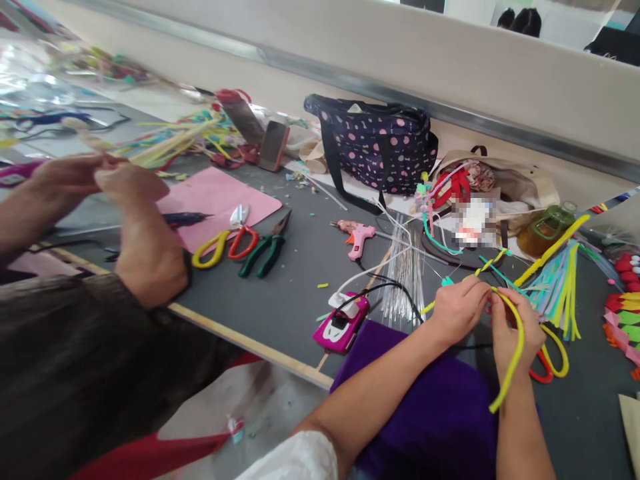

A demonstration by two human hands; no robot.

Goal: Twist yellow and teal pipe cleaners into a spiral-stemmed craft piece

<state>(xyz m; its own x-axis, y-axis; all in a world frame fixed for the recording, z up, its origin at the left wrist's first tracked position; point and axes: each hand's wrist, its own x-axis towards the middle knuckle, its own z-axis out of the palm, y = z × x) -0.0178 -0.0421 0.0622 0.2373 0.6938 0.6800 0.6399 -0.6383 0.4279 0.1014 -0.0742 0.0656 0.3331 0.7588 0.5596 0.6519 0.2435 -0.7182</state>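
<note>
left hand (pixel 459 308) and right hand (pixel 534 327) pinch a bright yellow fuzzy stem (pixel 521 340)

both hands are closed at the fingertips on the stem, nearly meeting above the grey surface (pixel 295 313). its free end curves down from the fingers and droops in front of the right wrist. just beyond the left hand, a twisted yellow length (pixel 484 267) sticks up; whether it belongs to the same stem, i can't tell. a dark purple cloth (pixel 425 400) lies below the forearms. behind the right hand show the rounded yellow and red scissor handles (pixel 566 363), with a fringe of pastel strips (pixel 555 287) beyond. left of the left hand are a bundle of thin silver wires (pixel 403 280) and a pink glue gun (pixel 357 239). further left, a co-worker's hands (pixel 120 180) are held together near a pink sheet (pixel 215 187).
</note>
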